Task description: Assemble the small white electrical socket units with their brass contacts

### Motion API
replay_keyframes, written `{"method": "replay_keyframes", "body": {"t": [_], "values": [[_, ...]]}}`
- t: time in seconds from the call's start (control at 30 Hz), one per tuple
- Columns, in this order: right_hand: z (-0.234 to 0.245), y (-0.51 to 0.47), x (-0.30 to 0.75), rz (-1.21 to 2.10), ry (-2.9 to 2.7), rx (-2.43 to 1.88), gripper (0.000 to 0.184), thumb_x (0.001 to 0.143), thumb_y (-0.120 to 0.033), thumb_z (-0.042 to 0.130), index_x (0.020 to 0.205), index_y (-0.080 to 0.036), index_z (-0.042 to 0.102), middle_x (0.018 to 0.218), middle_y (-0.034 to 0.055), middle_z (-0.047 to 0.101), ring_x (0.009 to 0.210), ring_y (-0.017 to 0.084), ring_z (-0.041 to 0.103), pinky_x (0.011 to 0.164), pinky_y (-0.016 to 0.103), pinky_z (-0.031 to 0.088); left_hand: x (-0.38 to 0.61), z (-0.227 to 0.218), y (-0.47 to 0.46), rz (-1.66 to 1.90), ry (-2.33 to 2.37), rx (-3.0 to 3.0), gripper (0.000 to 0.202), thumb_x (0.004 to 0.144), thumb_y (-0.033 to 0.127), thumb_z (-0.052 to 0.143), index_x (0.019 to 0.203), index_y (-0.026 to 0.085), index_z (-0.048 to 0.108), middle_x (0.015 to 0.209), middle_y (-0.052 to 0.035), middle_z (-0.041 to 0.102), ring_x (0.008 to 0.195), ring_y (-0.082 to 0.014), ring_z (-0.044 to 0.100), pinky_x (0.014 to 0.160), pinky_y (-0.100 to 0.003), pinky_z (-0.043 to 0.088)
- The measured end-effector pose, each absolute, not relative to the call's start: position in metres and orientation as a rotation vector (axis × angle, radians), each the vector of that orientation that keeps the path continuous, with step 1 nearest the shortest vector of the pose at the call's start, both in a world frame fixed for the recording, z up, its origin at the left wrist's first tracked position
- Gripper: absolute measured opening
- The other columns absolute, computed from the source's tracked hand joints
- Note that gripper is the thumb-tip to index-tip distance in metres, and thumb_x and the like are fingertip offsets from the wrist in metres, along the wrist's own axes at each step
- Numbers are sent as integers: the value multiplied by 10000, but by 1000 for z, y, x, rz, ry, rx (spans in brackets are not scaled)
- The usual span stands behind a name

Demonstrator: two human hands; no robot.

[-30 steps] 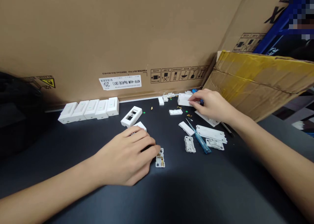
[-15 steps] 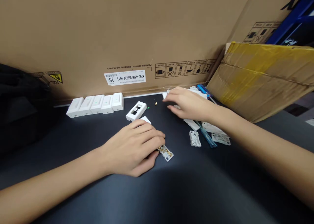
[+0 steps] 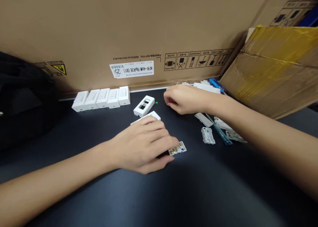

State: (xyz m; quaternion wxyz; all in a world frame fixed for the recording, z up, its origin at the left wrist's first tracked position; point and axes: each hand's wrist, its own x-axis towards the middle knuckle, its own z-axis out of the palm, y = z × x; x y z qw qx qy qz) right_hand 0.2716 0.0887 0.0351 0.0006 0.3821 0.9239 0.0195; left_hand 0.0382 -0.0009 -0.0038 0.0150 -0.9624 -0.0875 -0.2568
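Observation:
My left hand (image 3: 149,145) rests low over the dark table, its index finger and thumb at a small white plastic switch base (image 3: 179,148) with brass contacts inside. Just beyond its knuckles lies a white plastic cover (image 3: 154,114), partly hidden by the hand. My right hand (image 3: 185,97) is at the table's far side with fingers curled down and pinched together. Whatever lies between those fingertips is hidden. Left of them are a tiny green piece (image 3: 156,102) and a white switch frame (image 3: 144,106) with a rectangular opening.
Several assembled white switches (image 3: 100,98) stand in a row at the back left. On the right lie a loose white base (image 3: 208,135), a screwdriver with a clear blue handle (image 3: 223,135) and other white parts. A large cardboard box (image 3: 99,28) walls the back; a taped carton (image 3: 275,71) stands right.
My right hand has come down and closed its fingers where a small brass piece lay, which is now out of sight. The switch base at my left fingertips has turned more sideways.

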Motion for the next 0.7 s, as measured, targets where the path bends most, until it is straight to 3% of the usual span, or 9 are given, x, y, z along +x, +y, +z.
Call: {"method": "replay_keyframes", "body": {"t": [0.1, 0.2, 0.33, 0.5, 0.7], "values": [[38, 77, 272, 67, 2834, 1232, 140, 876, -104, 592, 855, -189, 701, 874, 91, 737, 704, 204, 591, 623, 330, 376, 38, -1, -1, -789, -177, -3036, 178, 1108, 321, 570, 1143, 172, 661, 912, -39, 779, 855, -209, 671, 868, -379, 498], [39, 67, 272, 78, 2787, 1240, 140, 897, -108, 586, 920, -175, 707, 878, 106, 734, 696, 210, 594, 623, 332, 382, 38, 2, -1, -786, -99, -3083, 132, 1083, 210, 527, 1093, 185, 656, 884, -28, 771, 809, -195, 650, 821, -371, 496], [37, 57, 274, 101, 2774, 1222, 175, 913, -91, 574, 999, -164, 707, 928, 124, 731, 725, 225, 604, 644, 339, 398, 38, 2, -2, -805, -184, -3046, 230, 1030, 89, 502, 1195, 169, 640, 1027, -57, 799, 870, -206, 656, 851, -373, 516], [37, 44, 292, 121, 2773, 1238, 179, 902, -89, 556, 855, -203, 684, 897, 128, 699, 742, 253, 613, 674, 377, 416, 39, 1, -2, -731, -277, -3037, 212, 1059, 159, 555, 1238, 159, 669, 1313, -107, 782, 1052, -249, 677, 949, -401, 525], [45, 16, 321, -126, 3046, 1263, 180, 977, -257, 516, 819, -248, 601, 824, 65, 667, 690, 217, 594, 644, 356, 425, 38, 1, -1, -680, -242, -3075, 224, 1129, 308, 546, 1219, 157, 684, 1307, -97, 802, 1065, -245, 707, 979, -405, 507]]}}
